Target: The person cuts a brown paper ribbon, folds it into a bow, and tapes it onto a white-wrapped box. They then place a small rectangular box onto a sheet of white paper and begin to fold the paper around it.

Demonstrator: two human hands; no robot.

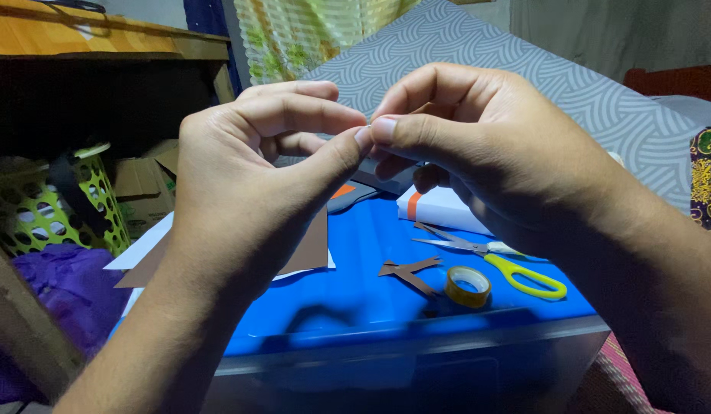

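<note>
- While both hands are raised, the left hand and right hand press thumb and forefinger tips together; whatever they pinch is too small to make out.
- Below the fingers, on the blue lid: one pair of yellow-handled scissors, one tape roll, two crossed brown paper strips, one brown paper sheet.

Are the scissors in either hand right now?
No. The yellow-handled scissors lie on the blue surface beside the tape roll, while the left hand and right hand pinch together above.
</note>
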